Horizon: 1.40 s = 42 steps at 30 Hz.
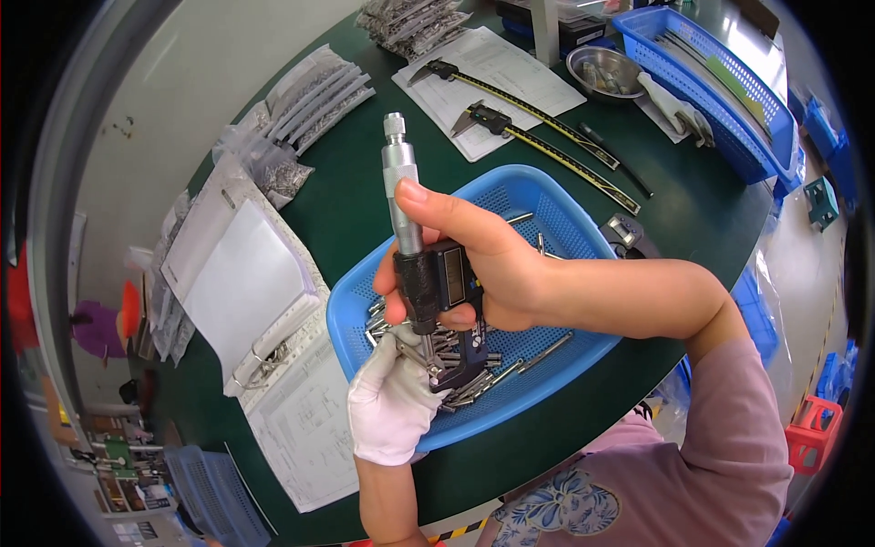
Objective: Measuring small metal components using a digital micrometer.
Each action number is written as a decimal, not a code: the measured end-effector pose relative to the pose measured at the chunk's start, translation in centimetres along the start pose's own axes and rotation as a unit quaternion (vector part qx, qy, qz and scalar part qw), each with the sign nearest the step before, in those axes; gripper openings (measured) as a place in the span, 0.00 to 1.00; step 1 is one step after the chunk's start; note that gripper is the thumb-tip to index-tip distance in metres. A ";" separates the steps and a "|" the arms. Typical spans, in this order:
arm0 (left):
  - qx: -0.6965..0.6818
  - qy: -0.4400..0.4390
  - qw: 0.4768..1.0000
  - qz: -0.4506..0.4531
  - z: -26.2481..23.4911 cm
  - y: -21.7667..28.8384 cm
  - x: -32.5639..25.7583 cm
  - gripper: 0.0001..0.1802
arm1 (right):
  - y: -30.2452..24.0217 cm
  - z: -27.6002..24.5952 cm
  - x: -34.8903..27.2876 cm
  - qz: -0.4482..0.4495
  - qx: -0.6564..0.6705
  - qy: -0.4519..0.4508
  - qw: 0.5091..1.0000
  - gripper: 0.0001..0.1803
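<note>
My bare right hand is closed round a digital micrometer, its thumb on the silver thimble. The micrometer stands nearly upright, with its small display facing me and its black frame at the bottom. In a white glove, my left hand pinches a small metal pin at the micrometer's measuring gap. Whether the jaws touch the pin, I cannot tell. Both hands are over a blue perforated basket, where several loose metal pins lie.
An open ring binder with printed sheets lies left of the basket. Behind it are bags of small metal parts. Two calipers rest on drawings at the back, near a metal bowl and a long blue basket.
</note>
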<state>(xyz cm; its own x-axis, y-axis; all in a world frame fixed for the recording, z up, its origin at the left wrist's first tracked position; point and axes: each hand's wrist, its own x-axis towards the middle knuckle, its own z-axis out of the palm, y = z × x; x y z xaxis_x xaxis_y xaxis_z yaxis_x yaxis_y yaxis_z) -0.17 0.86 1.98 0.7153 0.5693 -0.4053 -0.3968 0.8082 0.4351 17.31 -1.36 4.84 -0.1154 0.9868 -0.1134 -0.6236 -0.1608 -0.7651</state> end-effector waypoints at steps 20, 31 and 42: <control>0.919 -0.086 0.249 0.293 2.2 -2.6 2.2 0.09 | -2.5 -1.9 0.8 -0.276 -0.043 0.155 0.948 0.34; 0.955 0.031 0.209 0.210 1.1 1.0 4.8 0.08 | -2.5 -1.7 0.8 -0.257 -0.045 0.137 0.956 0.33; 0.967 -0.004 0.229 0.106 1.5 1.8 5.4 0.08 | -2.0 -1.9 1.1 -0.235 -0.067 0.142 0.959 0.32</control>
<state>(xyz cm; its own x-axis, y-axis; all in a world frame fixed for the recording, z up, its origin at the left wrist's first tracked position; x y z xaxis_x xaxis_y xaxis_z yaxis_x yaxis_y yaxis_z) 3.87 5.15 1.75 0.8024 0.5579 -0.2119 0.5691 -0.8222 -0.0098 19.86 0.07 5.06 0.3812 0.9180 0.1093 -0.4486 0.2871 -0.8464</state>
